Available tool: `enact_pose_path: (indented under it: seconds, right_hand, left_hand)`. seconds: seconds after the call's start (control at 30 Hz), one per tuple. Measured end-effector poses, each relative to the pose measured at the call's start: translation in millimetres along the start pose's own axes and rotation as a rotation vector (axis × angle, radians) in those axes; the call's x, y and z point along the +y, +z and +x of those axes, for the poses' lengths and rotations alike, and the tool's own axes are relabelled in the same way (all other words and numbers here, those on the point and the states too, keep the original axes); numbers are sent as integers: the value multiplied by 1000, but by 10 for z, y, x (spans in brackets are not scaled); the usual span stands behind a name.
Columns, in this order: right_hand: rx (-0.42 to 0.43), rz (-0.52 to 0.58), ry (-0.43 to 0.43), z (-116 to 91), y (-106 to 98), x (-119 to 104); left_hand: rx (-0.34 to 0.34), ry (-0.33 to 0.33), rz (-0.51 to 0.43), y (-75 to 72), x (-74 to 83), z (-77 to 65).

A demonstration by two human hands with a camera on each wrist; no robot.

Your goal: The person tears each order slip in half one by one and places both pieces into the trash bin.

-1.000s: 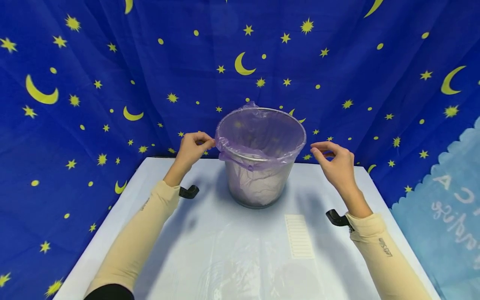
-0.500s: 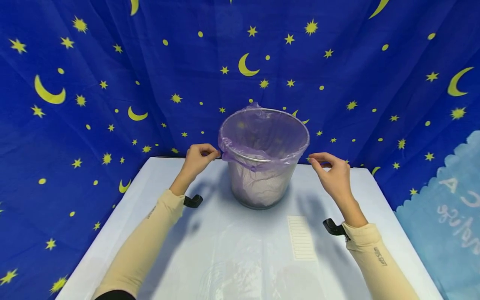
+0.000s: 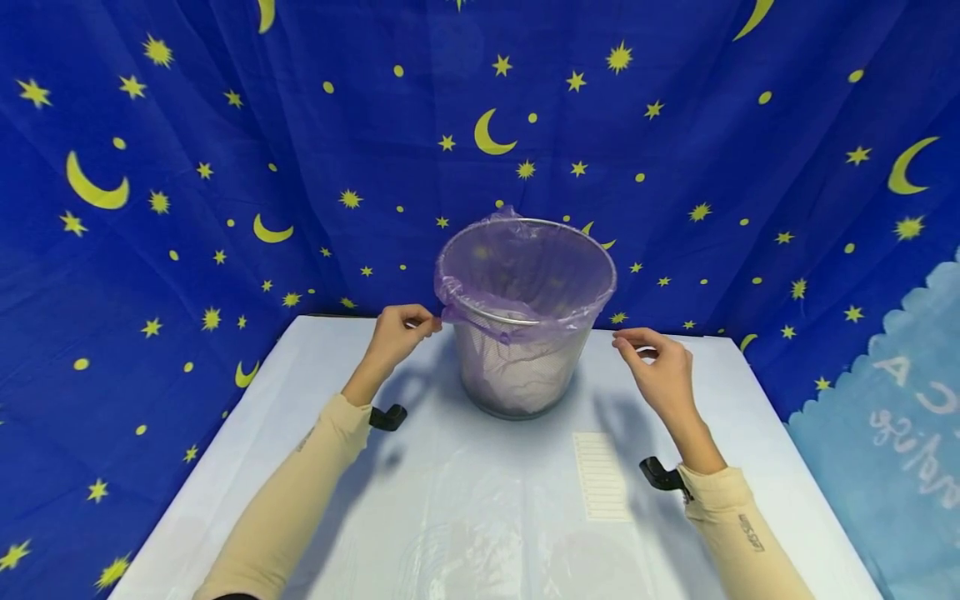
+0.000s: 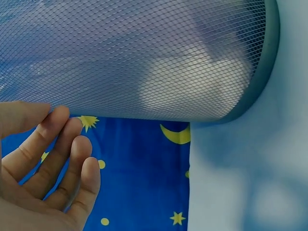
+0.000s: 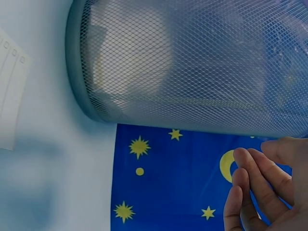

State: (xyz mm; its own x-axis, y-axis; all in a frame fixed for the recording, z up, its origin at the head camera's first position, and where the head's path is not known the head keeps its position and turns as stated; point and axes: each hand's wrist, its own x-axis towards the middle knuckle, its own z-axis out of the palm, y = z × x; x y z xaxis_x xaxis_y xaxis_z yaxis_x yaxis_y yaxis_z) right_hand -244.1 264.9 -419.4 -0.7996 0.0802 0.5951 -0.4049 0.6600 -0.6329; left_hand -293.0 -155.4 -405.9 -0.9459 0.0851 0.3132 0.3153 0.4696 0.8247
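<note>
A silver wire-mesh wastebasket (image 3: 517, 375) stands upright at the back of the table, its mesh side filling the upper part of both wrist views. A thin purple bin bag (image 3: 517, 329) lines it and folds over the rim at the front and left. To the left of the basket, my left hand (image 3: 401, 337) has its thumb and index tip close together, beside the bag's folded edge; no bag shows between them in the left wrist view (image 4: 48, 163). My right hand (image 3: 660, 362) hovers off the basket's right side, fingers loosely bent and holding nothing.
A white printed sheet (image 3: 602, 477) with lines lies on the pale table (image 3: 480, 533) in front of the basket. Behind hangs a blue star-and-moon cloth (image 3: 360, 133). A light blue lettered panel (image 3: 907, 417) is at the right.
Both hands have sunk lower beside the basket, the right one also drifting slightly left. The basket and bag stay in place, while the head view has shifted a little.
</note>
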Motion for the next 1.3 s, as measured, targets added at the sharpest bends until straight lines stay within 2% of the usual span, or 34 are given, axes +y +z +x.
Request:
enact_pose_path:
  seconds: [0.23,0.53,0.77,0.97,1.3]
  right_hand:
    - [-18,21,22,-83,40,61]
    - [-72,30,60,-283,125,141]
    - [-92,37,71,-385,217,194]
    - [-122,32,78,-481,289,239]
    - [-138,34,98,-611,352,286]
  left_hand:
    - [0,35,-8,75,-101,-29]
    - [-16,34,10,194,-168,-79]
    - [-20,6,5,259,-243,-183]
    - [-44,-30,7,379,-318,-277]
    - [-44,-72,-32,509,-360,-390]
